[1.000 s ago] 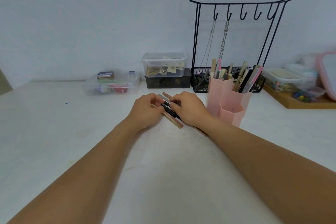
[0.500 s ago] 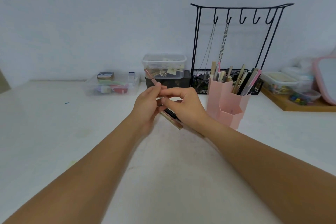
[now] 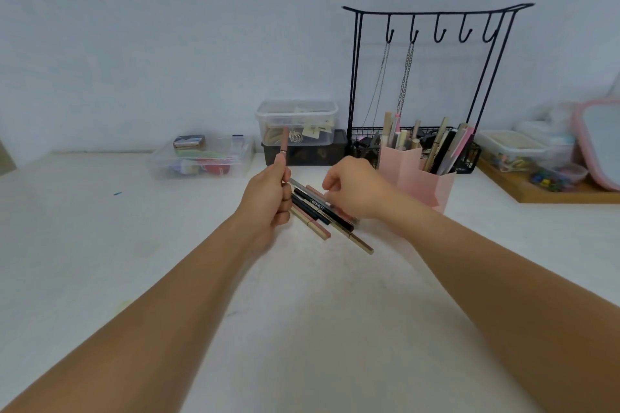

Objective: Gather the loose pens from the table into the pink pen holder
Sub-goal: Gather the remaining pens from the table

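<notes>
Bare table (image 3: pixel 100 261) lies open left of the loose pens (image 3: pixel 322 211). To their right the pink pen holder (image 3: pixel 419 178) stands near, already crowded; a wire rack (image 3: pixel 436 77) rises behind it.

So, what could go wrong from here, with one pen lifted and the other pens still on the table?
1. The left hand grips the pink pen only near its lower end, so the pen may tilt or slip on the way.
2. The pink pen holder already looks crowded; a new pen may catch on those inside.
3. The right hand hovers over the loose pens; a careless reach could scatter them.
</notes>
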Demonstrator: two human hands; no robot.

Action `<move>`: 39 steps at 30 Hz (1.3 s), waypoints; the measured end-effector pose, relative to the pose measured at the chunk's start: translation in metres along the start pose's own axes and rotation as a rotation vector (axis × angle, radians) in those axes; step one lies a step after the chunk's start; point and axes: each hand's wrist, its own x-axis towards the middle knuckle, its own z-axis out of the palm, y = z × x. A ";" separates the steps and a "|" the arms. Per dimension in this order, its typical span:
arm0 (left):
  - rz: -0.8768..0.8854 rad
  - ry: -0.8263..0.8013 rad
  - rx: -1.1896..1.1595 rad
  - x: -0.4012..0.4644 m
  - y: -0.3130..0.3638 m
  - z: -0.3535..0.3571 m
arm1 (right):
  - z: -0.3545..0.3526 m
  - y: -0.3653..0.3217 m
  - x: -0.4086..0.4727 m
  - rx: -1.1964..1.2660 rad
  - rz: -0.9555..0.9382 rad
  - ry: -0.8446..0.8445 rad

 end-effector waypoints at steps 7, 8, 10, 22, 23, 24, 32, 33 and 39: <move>-0.008 -0.032 -0.048 0.000 -0.004 0.003 | -0.002 0.005 0.006 -0.204 0.083 0.002; -0.011 -0.034 -0.049 0.000 -0.004 0.004 | -0.003 0.005 0.005 -0.227 0.085 -0.014; -0.023 -0.031 -0.054 0.001 -0.005 0.004 | -0.002 0.005 0.002 -0.279 0.084 -0.052; 0.040 0.012 -0.194 0.012 -0.010 0.001 | -0.029 -0.014 -0.007 0.213 0.100 0.097; 0.045 0.010 -0.209 0.013 -0.010 0.001 | -0.034 -0.018 -0.009 0.325 0.086 0.090; 0.048 -0.002 -0.225 0.013 -0.009 0.000 | -0.038 -0.023 -0.011 0.430 0.068 0.074; 0.139 -0.100 -0.236 0.007 -0.001 0.002 | -0.014 -0.031 -0.017 1.003 0.105 -0.093; 0.142 -0.102 -0.251 0.006 -0.002 0.002 | -0.010 -0.033 -0.019 1.054 0.121 -0.117; 0.145 -0.086 -0.243 0.002 -0.005 0.007 | 0.012 -0.042 -0.022 1.213 0.167 -0.125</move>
